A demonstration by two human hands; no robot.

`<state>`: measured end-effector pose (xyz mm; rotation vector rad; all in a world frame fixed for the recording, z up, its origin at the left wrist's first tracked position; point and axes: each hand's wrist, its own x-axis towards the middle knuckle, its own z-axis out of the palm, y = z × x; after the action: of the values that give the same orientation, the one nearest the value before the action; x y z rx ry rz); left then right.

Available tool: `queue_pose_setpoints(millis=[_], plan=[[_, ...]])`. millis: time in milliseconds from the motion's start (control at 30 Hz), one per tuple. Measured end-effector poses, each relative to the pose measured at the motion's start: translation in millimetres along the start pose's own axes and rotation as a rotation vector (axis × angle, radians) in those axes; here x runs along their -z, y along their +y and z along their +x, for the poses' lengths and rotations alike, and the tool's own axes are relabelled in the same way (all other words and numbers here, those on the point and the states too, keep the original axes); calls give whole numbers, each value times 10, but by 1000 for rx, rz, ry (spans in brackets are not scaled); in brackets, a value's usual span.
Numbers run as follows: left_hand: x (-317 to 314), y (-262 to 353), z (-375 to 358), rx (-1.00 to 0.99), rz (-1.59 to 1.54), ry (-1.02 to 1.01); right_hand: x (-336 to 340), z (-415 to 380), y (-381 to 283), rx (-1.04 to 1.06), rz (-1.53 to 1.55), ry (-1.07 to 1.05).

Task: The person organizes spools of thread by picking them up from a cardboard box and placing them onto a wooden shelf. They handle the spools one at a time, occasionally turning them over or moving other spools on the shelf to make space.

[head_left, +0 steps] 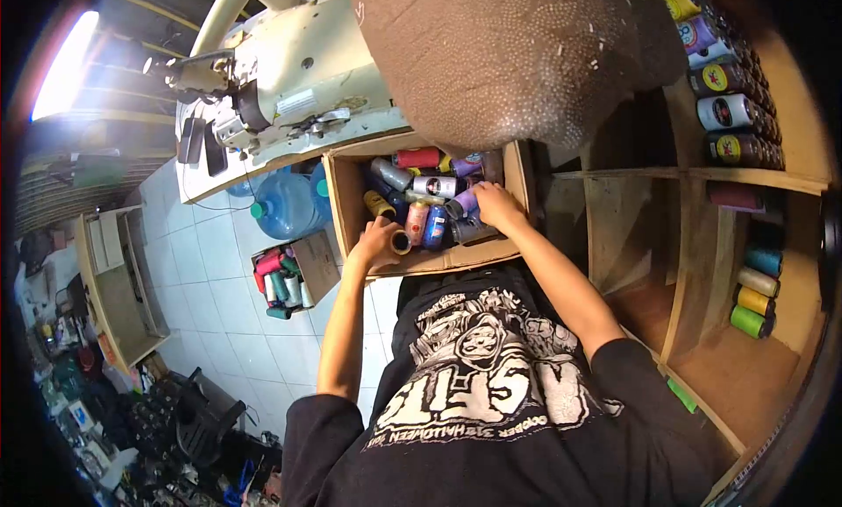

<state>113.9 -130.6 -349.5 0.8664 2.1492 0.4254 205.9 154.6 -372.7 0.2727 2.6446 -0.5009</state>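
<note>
A cardboard box [455, 260] full of thread spools in several colours sits in front of my body. At its near left corner my left hand [378, 243] is closed around a dark spool [401, 242], whose round end with a pale ring faces me. A yellow-brown spool [379, 203] lies just beyond those fingers. My right hand [498, 205] reaches in from the right, its fingers curled on a purple spool [461, 204]. Between my hands lie a pink spool [417, 224], a blue spool [435, 226] and a white spool with a dark label [435, 186].
A sewing machine [324, 68] stands beyond the box. Brown dotted material [517, 60] hangs close overhead. Wooden shelves [614, 174] at right hold more spools [732, 112]. On the tiled floor at left are a blue water jug [289, 204] and a smaller box of spools [317, 266].
</note>
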Motion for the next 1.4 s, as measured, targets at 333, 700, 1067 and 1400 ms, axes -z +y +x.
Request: queue_pose_setpoints(millis=[333,700,1067,1400], plan=[[47,488,-552,-138,-2091,284,-198,-192,128,149,-341,71],[611,1139,-232,-318,-1695,-374,1344,-1429,-265,119,748,296],[804,1898,198,-466,-1601,-741,2265,-2326,-201,-170,885,636],[909,2369,172,-433,-1501,-856,3681,-1848,387,-324,203,1414]])
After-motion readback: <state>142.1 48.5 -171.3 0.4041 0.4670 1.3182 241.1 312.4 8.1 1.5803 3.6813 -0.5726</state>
